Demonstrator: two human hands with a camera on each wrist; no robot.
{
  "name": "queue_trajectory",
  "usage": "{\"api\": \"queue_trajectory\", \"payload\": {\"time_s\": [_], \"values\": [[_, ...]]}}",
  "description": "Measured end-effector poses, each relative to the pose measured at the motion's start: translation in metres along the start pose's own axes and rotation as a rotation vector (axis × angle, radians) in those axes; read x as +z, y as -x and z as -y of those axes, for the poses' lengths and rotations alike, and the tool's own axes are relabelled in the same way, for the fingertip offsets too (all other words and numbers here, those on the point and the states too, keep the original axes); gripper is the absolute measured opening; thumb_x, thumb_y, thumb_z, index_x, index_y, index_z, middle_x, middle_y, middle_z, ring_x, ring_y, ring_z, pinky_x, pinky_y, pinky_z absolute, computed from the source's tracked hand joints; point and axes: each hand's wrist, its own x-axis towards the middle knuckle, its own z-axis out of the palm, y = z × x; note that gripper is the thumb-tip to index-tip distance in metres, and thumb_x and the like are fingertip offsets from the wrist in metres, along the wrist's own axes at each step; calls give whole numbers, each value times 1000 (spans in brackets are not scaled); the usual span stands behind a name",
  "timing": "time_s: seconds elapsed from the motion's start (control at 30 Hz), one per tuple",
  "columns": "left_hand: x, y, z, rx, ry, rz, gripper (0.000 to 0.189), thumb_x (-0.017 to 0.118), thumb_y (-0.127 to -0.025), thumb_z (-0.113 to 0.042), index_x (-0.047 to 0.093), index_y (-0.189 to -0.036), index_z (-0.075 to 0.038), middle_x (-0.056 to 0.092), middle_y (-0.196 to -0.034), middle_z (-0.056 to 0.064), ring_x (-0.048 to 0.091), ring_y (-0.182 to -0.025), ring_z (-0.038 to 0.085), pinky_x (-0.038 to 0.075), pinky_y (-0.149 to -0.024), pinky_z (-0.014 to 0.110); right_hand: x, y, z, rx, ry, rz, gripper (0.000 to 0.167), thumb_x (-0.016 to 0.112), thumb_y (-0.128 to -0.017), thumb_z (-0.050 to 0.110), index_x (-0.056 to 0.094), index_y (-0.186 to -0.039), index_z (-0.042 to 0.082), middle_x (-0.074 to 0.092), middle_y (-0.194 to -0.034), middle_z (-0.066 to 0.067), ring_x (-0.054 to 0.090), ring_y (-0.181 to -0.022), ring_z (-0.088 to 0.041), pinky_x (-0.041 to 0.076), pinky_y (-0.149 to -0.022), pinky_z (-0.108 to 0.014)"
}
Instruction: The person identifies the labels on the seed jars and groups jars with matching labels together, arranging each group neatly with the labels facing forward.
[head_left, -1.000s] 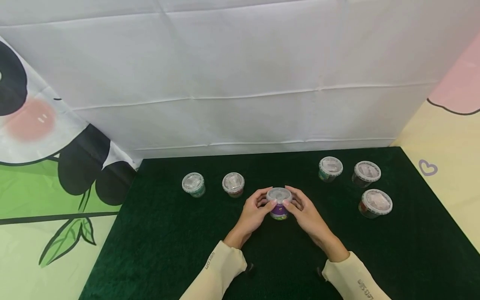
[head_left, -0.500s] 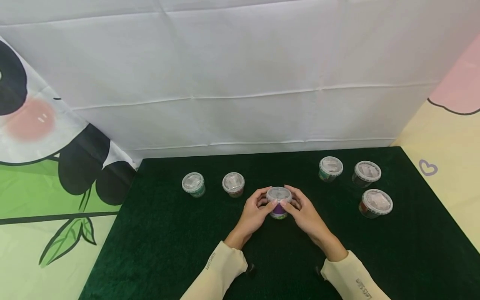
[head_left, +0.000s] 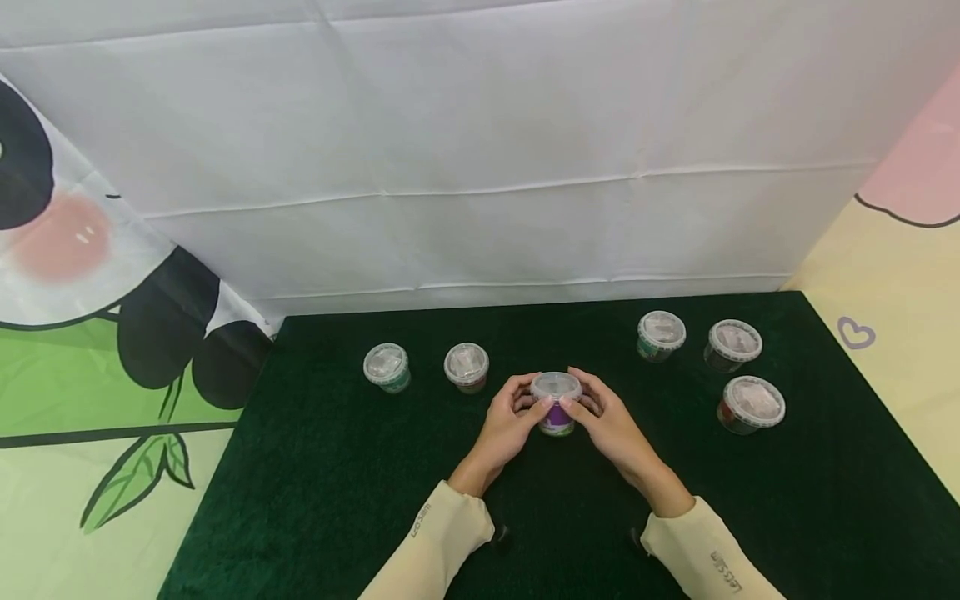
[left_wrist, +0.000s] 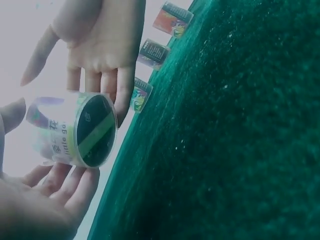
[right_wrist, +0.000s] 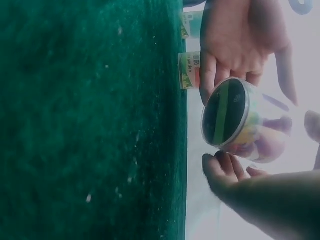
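Note:
A small round plastic tub (head_left: 557,418) with a clear lid and a purple label is held upright between both hands, in front of the person. My left hand (head_left: 506,427) grips its left side, thumb at the front just under the lid and fingers around the side. From the right, my right hand (head_left: 613,432) grips it the same way, with the two thumbs near each other. The wrist views show the tub's dark underside (left_wrist: 95,131) with a light green strip across it, raised off the cloth. In the right wrist view, colourful print shows on the tub's side (right_wrist: 262,132).
Similar lidded tubs stand on the dark green cloth (head_left: 337,500): a teal one (head_left: 387,368) and a reddish one (head_left: 467,368) at left, a green one (head_left: 661,335), a dark one (head_left: 732,346) and a red one (head_left: 751,405) at right. A white curtain (head_left: 480,167) hangs behind.
The tub has shifted very slightly left in both hands. The right thumb has moved a little left along its front. The other tubs stay where they were.

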Motion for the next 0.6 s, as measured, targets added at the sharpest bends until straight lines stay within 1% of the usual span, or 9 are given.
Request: {"api": "queue_trajectory", "payload": {"time_s": [0.13, 0.2, 0.3, 0.37, 0.47, 0.53, 0.6], "values": [[2, 0, 0, -16, 6, -11, 51, 63, -108, -32, 47, -151, -8, 54, -149, 11, 58, -131, 27, 49, -113, 47, 2, -1, 2, 4, 26, -25, 59, 56, -112, 25, 33, -162, 6, 33, -168, -23, 32, -155, -45, 30, -124, -63], [2, 1, 1, -23, 13, -1, 53, 61, -109, -33, 44, -153, -8, 53, -150, 12, 57, -131, 27, 48, -113, 48, 1, 0, 2, 7, 16, -22, 58, 55, -112, 26, 33, -162, 6, 33, -168, -23, 31, -156, -45, 28, -124, -63], [1, 0, 1, -18, 6, 6, 53, 59, -110, -33, 45, -155, -9, 53, -151, 12, 59, -130, 28, 49, -113, 48, 0, 1, 2, 10, -2, -10, 58, 53, -113, 25, 31, -163, 6, 31, -170, -23, 28, -157, -44, 25, -126, -62], [1, -1, 1, -10, 1, -7, 52, 61, -110, -31, 48, -154, -8, 54, -150, 13, 60, -129, 28, 51, -111, 47, 0, 0, 1, 13, -6, -3, 59, 53, -113, 26, 30, -164, 6, 29, -171, -22, 27, -158, -44, 24, -126, -62], [1, -1, -1, 1, -13, -39, 49, 65, -107, -29, 52, -149, -8, 57, -146, 12, 62, -125, 27, 54, -106, 43, 3, -1, 1, 19, -5, -17, 59, 53, -113, 25, 31, -164, 7, 30, -170, -22, 28, -157, -44, 26, -126, -62], [1, 0, -2, 0, -9, -50, 49, 67, -106, -29, 52, -147, -7, 58, -145, 12, 62, -124, 26, 55, -104, 42, 3, -2, 1, 14, 5, -20, 59, 54, -112, 26, 32, -163, 6, 30, -170, -22, 28, -157, -44, 27, -125, -62], [2, 0, -2, -8, -4, -45, 51, 67, -106, -30, 50, -148, -7, 58, -146, 12, 61, -125, 26, 54, -105, 43, 2, -2, 0, 10, 2, -22, 58, 55, -112, 26, 33, -163, 6, 31, -169, -23, 30, -156, -44, 27, -125, -62]]}}
